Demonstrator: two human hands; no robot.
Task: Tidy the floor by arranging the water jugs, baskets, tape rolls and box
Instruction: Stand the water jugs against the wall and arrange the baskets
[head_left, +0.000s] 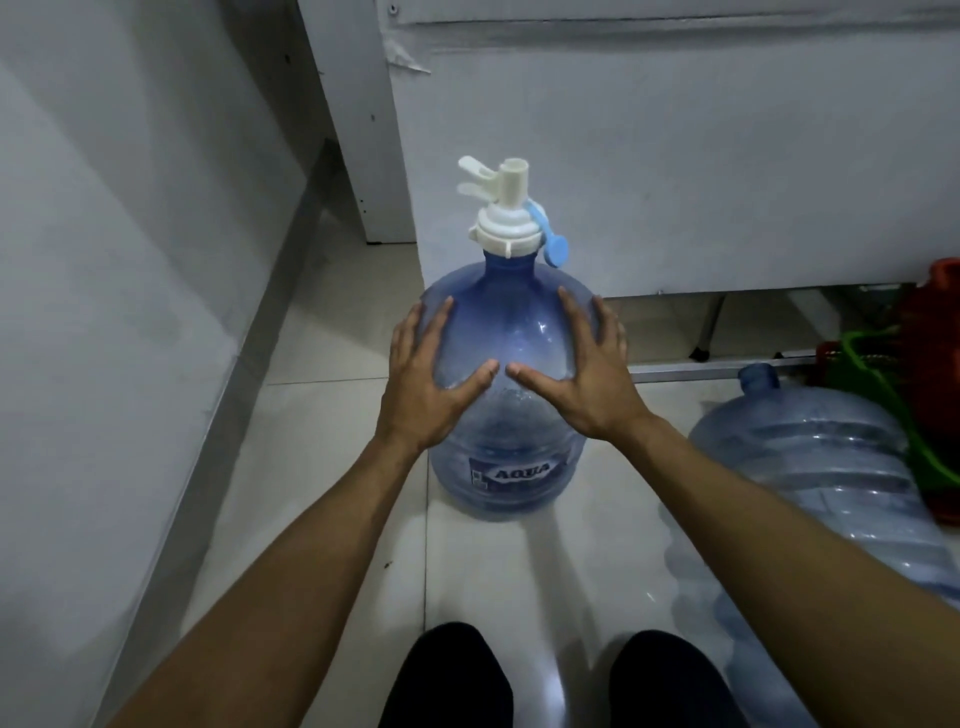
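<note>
Nearby, second jug (810, 467) lying beside baskets (883, 364), right of upright jug (501, 415).

Glossy translucent blue plastic jug (506, 415) stands on shiny, smooth floor tiles (332, 431).

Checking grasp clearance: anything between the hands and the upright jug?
Nothing visible. The left hand and right hand already lie flat on the upright jug's shoulder, thumbs nearly meeting. The second jug lies on its side, apart, on the right.

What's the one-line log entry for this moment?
left hand: flat on upright jug | right hand: flat on it | second jug: lying right
</note>
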